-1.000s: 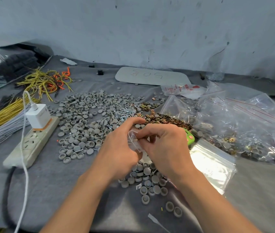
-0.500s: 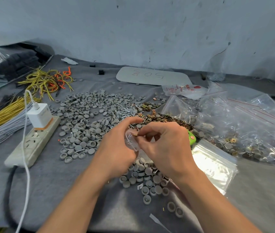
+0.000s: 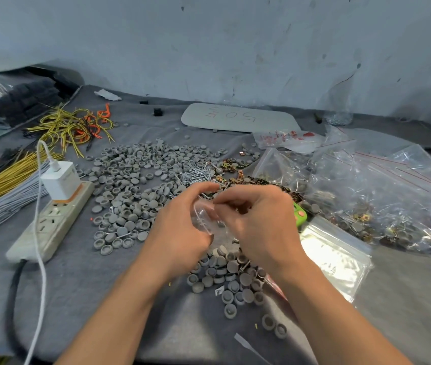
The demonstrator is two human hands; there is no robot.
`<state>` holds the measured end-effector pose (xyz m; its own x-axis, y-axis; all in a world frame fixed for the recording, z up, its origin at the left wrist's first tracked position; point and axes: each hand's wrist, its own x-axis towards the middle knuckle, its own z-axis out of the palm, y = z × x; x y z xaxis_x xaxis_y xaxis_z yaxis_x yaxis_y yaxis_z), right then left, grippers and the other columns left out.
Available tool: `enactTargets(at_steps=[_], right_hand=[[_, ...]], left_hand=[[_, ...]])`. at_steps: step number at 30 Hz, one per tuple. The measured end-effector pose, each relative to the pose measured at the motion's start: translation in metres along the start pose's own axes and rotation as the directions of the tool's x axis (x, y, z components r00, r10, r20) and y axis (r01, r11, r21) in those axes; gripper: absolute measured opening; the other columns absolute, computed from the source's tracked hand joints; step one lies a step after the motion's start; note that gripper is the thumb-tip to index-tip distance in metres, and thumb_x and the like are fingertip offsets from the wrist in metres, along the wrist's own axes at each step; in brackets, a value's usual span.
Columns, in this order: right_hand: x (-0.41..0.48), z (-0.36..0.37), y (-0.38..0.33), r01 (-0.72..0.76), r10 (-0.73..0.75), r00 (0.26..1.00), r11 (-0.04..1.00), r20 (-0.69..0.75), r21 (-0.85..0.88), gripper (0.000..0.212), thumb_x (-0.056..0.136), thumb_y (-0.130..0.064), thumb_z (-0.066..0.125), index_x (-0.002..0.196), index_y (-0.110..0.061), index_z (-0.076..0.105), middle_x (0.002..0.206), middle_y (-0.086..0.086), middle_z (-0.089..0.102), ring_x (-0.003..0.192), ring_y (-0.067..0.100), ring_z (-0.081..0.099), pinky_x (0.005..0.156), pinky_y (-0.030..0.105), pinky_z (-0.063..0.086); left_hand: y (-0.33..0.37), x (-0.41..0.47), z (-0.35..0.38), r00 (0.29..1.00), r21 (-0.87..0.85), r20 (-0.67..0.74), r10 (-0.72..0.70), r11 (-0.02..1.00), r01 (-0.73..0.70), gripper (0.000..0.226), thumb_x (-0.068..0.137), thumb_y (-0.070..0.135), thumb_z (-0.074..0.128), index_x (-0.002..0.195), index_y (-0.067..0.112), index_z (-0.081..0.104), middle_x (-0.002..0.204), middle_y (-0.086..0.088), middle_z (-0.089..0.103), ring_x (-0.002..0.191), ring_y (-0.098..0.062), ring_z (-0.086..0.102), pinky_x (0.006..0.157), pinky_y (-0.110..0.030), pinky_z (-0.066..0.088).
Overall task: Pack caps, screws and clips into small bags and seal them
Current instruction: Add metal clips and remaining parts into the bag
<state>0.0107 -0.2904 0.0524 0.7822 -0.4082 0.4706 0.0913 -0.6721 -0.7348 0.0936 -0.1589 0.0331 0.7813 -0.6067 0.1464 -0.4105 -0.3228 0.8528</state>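
**Small clear bag [image 3: 203,219] pinched between both your hands**

You hold the small clear bag between your hands, above the near heap of grey caps [image 3: 232,275]. Your left hand [image 3: 180,227] curls round its left side. Your right hand [image 3: 259,222] pinches its top edge with thumb and fingertips. Just beyond your fingers lie the screws [image 3: 198,175] and brass clips [image 3: 261,180]. Farther beyond, a white board [image 3: 240,118] bears a handwritten "50", upside down to you. The red print on the bag pack [image 3: 288,137] beside it is too small to read. Since half a second ago, your grip and the bag's place are unchanged.
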Motion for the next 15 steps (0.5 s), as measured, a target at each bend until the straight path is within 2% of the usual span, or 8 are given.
enactTargets(at_steps=[1,3,4,6,9,11,15], right_hand=[[0.003,-0.005,0.003,-0.026,0.026,0.998,1.000,-0.059,0.014,0.015,0.083,-0.013,0.084,0.084,-0.027,0.084,0.070,-0.020,0.074,0.067,-0.001,0.070,0.061,0.015,0.055],[0.011,-0.018,0.013,-0.115,0.106,0.989,0.990,-0.106,-0.082,0.019,0.084,-0.012,0.083,0.082,-0.031,0.083,0.069,-0.023,0.072,0.066,-0.005,0.069,0.062,0.011,0.055],[0.014,-0.023,0.019,-0.177,0.167,0.984,0.967,-0.066,-0.184,0.021,0.085,-0.013,0.082,0.080,-0.033,0.082,0.068,-0.026,0.070,0.065,-0.006,0.068,0.062,0.009,0.053],[0.016,-0.029,0.030,-0.254,0.312,0.947,0.876,0.079,-0.411,0.021,0.086,-0.018,0.081,0.075,-0.036,0.080,0.069,-0.026,0.069,0.066,-0.004,0.067,0.065,0.016,0.056],[0.010,-0.025,0.037,-0.210,0.417,0.874,0.787,0.249,-0.580,0.006,0.084,-0.036,0.081,0.080,-0.031,0.081,0.075,-0.018,0.073,0.072,0.005,0.068,0.072,0.030,0.061],[0.007,-0.021,0.037,-0.177,0.433,0.849,0.773,0.303,-0.609,0.013,0.081,-0.043,0.082,0.078,-0.030,0.080,0.073,-0.015,0.073,0.073,0.008,0.068,0.073,0.033,0.062],[0.007,-0.019,0.035,-0.159,0.453,0.825,0.760,0.338,-0.630,0.019,0.082,-0.041,0.081,0.074,-0.025,0.075,0.074,-0.011,0.072,0.074,0.013,0.068,0.073,0.035,0.062]], left_hand=[[0.000,0.000,-0.001,1.000,-0.023,-0.011,-0.003,1.000,0.003,0.090,0.074,-0.017,0.073,0.131,0.050,0.054,0.095,0.017,0.073,0.043,-0.006,0.056,0.041,-0.023,0.043],[0.000,-0.001,-0.002,0.998,-0.057,-0.056,-0.002,0.998,-0.001,0.087,0.076,-0.014,0.076,0.131,0.050,0.053,0.097,0.023,0.072,0.042,-0.007,0.055,0.039,-0.023,0.042],[0.001,-0.002,-0.003,0.996,-0.055,-0.091,0.006,0.998,-0.011,0.086,0.076,-0.012,0.077,0.132,0.049,0.053,0.098,0.027,0.071,0.046,-0.010,0.058,0.038,-0.024,0.042],[0.001,-0.001,-0.006,0.987,-0.038,-0.162,0.019,0.999,-0.025,0.085,0.076,-0.007,0.079,0.132,0.050,0.052,0.099,0.029,0.070,0.058,-0.015,0.063,0.043,-0.029,0.048],[-0.002,-0.001,-0.009,0.977,-0.043,-0.211,0.015,0.999,-0.024,0.084,0.077,-0.002,0.081,0.130,0.055,0.051,0.098,0.028,0.069,0.050,-0.005,0.057,0.044,-0.022,0.045],[-0.002,-0.002,-0.010,0.977,-0.048,-0.212,0.012,0.999,-0.023,0.084,0.077,-0.003,0.080,0.130,0.056,0.050,0.099,0.028,0.069,0.045,-0.002,0.053,0.043,-0.020,0.043],[0.001,-0.002,-0.008,0.981,-0.010,-0.194,0.021,1.000,-0.024,0.085,0.076,-0.005,0.079,0.130,0.055,0.050,0.100,0.030,0.068,0.049,-0.012,0.057,0.043,-0.030,0.048]])
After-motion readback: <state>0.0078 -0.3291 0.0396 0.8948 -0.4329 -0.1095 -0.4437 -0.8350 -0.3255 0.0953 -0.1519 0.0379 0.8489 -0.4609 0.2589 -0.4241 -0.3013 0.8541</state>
